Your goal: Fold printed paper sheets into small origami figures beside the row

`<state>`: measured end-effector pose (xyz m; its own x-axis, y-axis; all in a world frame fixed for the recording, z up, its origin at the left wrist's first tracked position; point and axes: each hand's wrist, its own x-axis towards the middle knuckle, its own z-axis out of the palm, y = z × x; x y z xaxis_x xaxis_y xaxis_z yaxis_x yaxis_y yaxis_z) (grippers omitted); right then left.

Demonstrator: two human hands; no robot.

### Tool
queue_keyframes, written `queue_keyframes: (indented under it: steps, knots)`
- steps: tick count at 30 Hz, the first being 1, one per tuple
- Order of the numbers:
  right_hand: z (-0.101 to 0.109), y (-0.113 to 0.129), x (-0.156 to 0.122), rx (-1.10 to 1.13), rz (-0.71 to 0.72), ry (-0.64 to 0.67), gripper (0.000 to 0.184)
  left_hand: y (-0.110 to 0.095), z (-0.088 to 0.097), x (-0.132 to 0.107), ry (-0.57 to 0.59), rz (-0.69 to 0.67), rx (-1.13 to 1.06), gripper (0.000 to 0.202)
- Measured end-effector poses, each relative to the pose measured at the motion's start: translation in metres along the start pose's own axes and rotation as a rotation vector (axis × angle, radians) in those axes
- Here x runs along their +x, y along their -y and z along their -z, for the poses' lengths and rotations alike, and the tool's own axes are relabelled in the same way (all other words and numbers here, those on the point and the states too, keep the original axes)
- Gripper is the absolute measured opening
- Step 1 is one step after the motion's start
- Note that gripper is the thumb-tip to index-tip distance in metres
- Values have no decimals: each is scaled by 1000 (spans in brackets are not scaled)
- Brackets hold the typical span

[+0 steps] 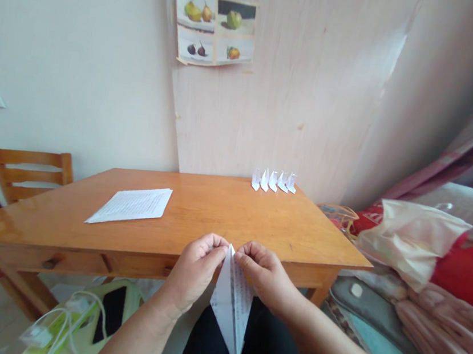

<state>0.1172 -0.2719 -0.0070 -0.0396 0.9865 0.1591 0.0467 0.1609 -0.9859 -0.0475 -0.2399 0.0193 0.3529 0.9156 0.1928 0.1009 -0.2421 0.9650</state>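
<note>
A folded sheet of printed paper (231, 305), shaped like a long narrow diamond, hangs point-down over my lap in front of the table edge. My left hand (199, 267) pinches it near the top point from the left side. From the right, my right hand (265, 272) grips the same upper end between thumb and fingers. Printed text shows on the right half, while the left face is mostly plain white. A crease or slit runs down its middle. My curled fingertips partly hide the top edges.
On the wooden table (210, 214) lie a stack of printed sheets (132, 205) at left and several small folded paper figures (274, 181) in a row at the back right. A phone (111, 311) and white cables (67, 323) rest low left. Bags (412, 239) and cloth are at right.
</note>
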Motion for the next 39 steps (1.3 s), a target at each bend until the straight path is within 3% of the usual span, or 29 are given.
queue_keyframes:
  steps: [11, 20, 28, 35, 39]
  knots:
    - [1, -1, -2, -4, -37, 23, 28, 3, 1, 2, 36, -52, 5, 25]
    - [0, 2, -4, -45, -4, 41, 29, 5, 3, 2, -10, -79, 123, 33]
    - [3, -8, -5, -34, -2, 74, 28, 9, 1, 4, -57, -76, 72, 33]
    - [6, -6, 0, 200, -80, 10, 33, 23, 2, 7, -83, -67, -33, 35]
    - [15, -7, 7, 379, -119, -132, 32, 44, 13, 8, -123, -233, 262, 31]
